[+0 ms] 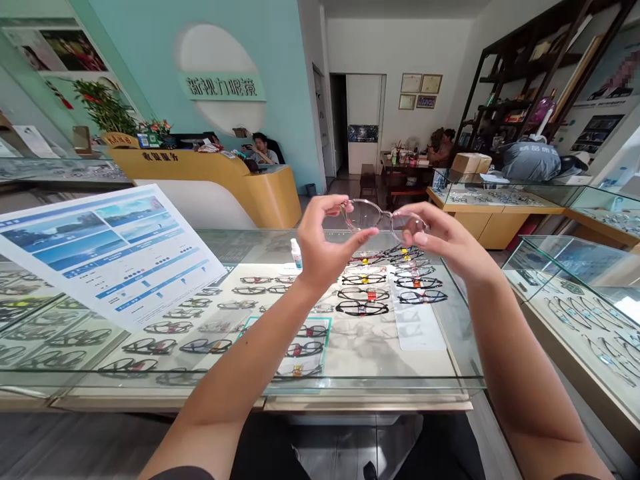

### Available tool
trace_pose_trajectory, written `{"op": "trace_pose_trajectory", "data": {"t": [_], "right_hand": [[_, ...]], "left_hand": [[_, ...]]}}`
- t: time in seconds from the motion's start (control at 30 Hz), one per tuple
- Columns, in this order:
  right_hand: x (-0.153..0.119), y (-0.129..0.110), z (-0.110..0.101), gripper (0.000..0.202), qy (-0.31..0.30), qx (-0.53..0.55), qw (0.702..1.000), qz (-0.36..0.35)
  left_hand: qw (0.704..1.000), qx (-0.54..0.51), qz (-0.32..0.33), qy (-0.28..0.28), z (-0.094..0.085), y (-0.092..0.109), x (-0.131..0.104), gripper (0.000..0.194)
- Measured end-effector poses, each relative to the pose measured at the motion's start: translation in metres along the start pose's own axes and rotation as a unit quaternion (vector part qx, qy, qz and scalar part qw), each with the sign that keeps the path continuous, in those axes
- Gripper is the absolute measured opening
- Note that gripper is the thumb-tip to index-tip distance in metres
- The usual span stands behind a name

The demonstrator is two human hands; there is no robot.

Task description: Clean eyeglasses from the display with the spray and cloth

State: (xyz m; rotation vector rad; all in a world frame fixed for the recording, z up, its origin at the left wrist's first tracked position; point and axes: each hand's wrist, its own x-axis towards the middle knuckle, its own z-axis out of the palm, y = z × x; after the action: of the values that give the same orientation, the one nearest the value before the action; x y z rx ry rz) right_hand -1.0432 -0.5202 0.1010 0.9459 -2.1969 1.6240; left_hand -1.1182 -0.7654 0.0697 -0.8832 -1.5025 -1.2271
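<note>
A pair of eyeglasses (384, 216) with a thin, clear-looking frame is held up above the glass display case (370, 383). On its left side, my left hand (323, 233) grips the frame between thumb and fingers. My right hand (445, 240) pinches the other side, its fingertips by the right lens. Under the hands, rows of eyeglasses (363, 308) with dark frames and small coloured tags lie in or on the case. Left of my left hand stands a small white spray bottle (297, 255). Whether the temples are folded cannot be made out.
A printed sheet (125, 260) leans on the case at the left. Another glass case (590, 320) stands close on the right. Beyond are a yellow reception counter (270, 193) with a seated person (263, 150), and a second person (443, 148) near a dark table.
</note>
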Motion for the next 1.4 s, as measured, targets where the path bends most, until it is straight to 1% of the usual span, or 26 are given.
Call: {"op": "trace_pose_trajectory", "data": {"t": [0.07, 0.13, 0.2, 0.3, 0.47, 0.6, 0.8, 0.97, 1.07, 1.23, 1.3, 1.4], "right_hand": [[0.007, -0.017, -0.003, 0.060, 0.057, -0.072, 0.995, -0.047], [0.012, -0.030, -0.001, 0.067, 0.112, -0.139, 0.980, -0.084], [0.015, -0.036, 0.002, 0.065, 0.149, -0.184, 0.966, -0.100], [0.019, -0.033, 0.006, 0.057, 0.181, -0.204, 0.957, -0.099], [0.027, -0.019, 0.004, 0.050, 0.181, -0.196, 0.961, -0.075], [0.030, -0.016, 0.003, 0.046, 0.175, -0.195, 0.963, -0.056], [0.028, -0.015, 0.001, 0.043, 0.176, -0.199, 0.963, -0.043], [0.028, -0.012, -0.005, 0.043, 0.165, -0.233, 0.957, -0.048], [0.029, -0.011, -0.006, 0.043, 0.160, -0.237, 0.957, -0.055], [0.030, -0.011, -0.004, 0.044, 0.165, -0.213, 0.961, -0.063], [0.029, -0.010, -0.004, 0.044, 0.166, -0.203, 0.963, -0.060], [0.028, -0.009, -0.008, 0.044, 0.161, -0.179, 0.969, -0.057]], "left_hand": [[0.999, -0.014, 0.002, 0.045, 0.006, 0.003, 0.020, 0.069], [0.997, -0.024, -0.002, 0.071, 0.011, 0.007, 0.034, 0.068], [0.996, -0.025, -0.011, 0.084, 0.015, 0.010, 0.041, 0.068], [0.996, -0.019, -0.026, 0.085, 0.017, 0.012, 0.041, 0.068], [0.996, -0.009, -0.058, 0.073, 0.015, 0.006, 0.036, 0.067], [0.995, -0.023, -0.078, 0.055, 0.014, 0.001, 0.035, 0.066], [0.996, -0.054, -0.067, 0.014, 0.011, -0.010, 0.037, 0.062], [0.996, -0.070, -0.059, 0.004, 0.011, -0.018, 0.038, 0.061], [0.995, -0.076, -0.062, -0.002, 0.011, -0.019, 0.038, 0.063], [0.995, -0.080, -0.064, -0.017, 0.008, -0.016, 0.039, 0.062], [0.991, -0.106, -0.068, -0.035, 0.006, -0.017, 0.041, 0.060], [0.978, -0.161, -0.098, -0.084, 0.003, -0.025, 0.043, 0.049]]}}
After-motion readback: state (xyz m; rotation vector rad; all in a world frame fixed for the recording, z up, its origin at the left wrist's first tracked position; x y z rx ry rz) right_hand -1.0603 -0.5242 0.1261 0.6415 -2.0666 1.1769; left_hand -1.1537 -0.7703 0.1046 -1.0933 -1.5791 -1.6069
